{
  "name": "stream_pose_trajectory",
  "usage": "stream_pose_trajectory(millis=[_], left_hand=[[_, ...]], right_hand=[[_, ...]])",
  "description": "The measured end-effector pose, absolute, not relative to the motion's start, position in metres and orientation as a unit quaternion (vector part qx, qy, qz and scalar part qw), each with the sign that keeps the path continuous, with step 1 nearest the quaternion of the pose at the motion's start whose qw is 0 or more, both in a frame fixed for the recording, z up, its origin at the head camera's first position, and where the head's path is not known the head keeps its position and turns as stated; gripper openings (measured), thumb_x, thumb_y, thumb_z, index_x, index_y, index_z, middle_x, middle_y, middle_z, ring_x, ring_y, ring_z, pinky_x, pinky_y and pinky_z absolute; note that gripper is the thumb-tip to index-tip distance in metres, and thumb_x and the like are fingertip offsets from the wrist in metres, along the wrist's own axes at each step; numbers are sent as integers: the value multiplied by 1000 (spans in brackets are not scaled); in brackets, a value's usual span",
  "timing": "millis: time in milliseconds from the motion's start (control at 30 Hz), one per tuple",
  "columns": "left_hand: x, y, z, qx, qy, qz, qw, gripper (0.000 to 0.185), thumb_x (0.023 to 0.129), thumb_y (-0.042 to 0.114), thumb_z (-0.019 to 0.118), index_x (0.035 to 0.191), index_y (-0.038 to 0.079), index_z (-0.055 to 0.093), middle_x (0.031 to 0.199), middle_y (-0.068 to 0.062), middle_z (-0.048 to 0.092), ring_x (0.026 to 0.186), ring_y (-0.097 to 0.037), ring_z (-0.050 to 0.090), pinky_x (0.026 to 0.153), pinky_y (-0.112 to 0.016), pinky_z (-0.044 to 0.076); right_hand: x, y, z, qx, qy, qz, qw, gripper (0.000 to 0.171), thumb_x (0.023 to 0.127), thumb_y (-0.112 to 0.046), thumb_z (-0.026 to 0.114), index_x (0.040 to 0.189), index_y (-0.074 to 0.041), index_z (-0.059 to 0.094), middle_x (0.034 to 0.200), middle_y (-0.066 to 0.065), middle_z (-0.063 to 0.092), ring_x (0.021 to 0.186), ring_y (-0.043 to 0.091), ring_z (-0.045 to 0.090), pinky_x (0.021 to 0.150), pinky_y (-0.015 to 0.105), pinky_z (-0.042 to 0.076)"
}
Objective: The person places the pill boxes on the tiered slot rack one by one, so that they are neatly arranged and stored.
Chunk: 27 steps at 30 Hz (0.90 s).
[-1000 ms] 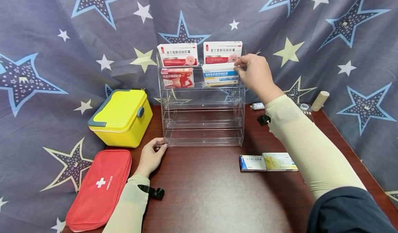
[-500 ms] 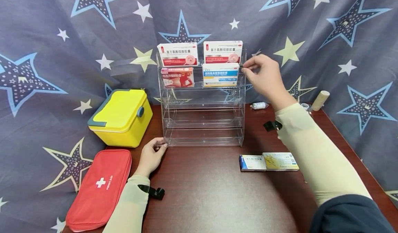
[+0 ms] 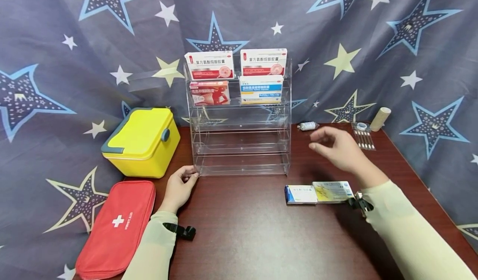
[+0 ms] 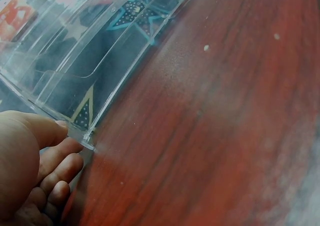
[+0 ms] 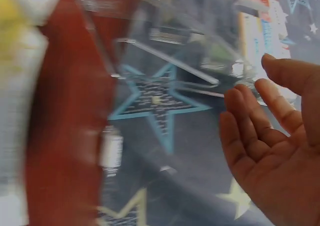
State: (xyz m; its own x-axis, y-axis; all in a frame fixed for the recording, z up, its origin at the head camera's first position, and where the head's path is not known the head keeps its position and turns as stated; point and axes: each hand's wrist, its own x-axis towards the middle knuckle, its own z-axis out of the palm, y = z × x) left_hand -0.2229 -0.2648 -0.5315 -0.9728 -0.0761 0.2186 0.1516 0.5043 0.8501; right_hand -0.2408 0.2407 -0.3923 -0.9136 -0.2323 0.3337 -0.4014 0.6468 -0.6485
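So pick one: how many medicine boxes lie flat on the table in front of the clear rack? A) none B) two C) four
B: two boxes lie side by side on the table before the clear rack, just under the empty right hand.

Staged medicine-sorting setup, not a real pharmacy or clinic. Evidence: dark wood desk (image 3: 242, 238) backed on all sides by draped blue-grey cloth (image 3: 373, 43) printed with stars, hiding the room. Clear acrylic tiered rack (image 3: 239, 147) on the desk with four medicine boxes (image 3: 209, 65) in its top two tiers, lower tiers bare. Two more boxes (image 3: 317, 192) flat on the desk. First-aid kit items around: yellow lidded case (image 3: 140, 143), red pouch with white cross (image 3: 115, 226), bandage roll (image 3: 381, 119), small vial (image 3: 308, 126), tape (image 3: 361, 126), strip of swabs or similar (image 3: 364, 139), too small to tell exactly.
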Motion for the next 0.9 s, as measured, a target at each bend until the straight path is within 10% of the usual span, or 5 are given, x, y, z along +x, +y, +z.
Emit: stream_pose_trajectory(millis=[367, 633, 900], left_hand=[[-223, -266, -532, -26, -857, -502, 116, 22, 100, 11, 72, 121, 4, 72, 113, -12, 75, 99, -21, 66, 85, -20, 47], [-223, -265, -533, -29, -854, -503, 125, 21, 100, 10, 73, 120, 3, 72, 112, -12, 75, 99, -22, 67, 84, -21, 48], [-224, -266, -535, -29, -856, -501, 127, 21, 100, 10, 72, 120, 3, 73, 112, -13, 75, 99, -22, 67, 85, -23, 48]], right_hand=[[-192, 279, -442, 194, -915, 355, -2, 37, 94, -23, 82, 126, -8, 70, 121, 12, 71, 112, 31, 68, 93, 51, 55], [-160, 347, -453, 162, -940, 301, -2, 53, 90, -29, 86, 134, -7, 67, 128, 14, 70, 118, 32, 65, 91, 28, 53], [-133, 430, -475, 83, -947, 309, -18, 65, 83, -28, 92, 137, -5, 65, 130, 14, 66, 104, -9, 54, 77, 12, 44]])
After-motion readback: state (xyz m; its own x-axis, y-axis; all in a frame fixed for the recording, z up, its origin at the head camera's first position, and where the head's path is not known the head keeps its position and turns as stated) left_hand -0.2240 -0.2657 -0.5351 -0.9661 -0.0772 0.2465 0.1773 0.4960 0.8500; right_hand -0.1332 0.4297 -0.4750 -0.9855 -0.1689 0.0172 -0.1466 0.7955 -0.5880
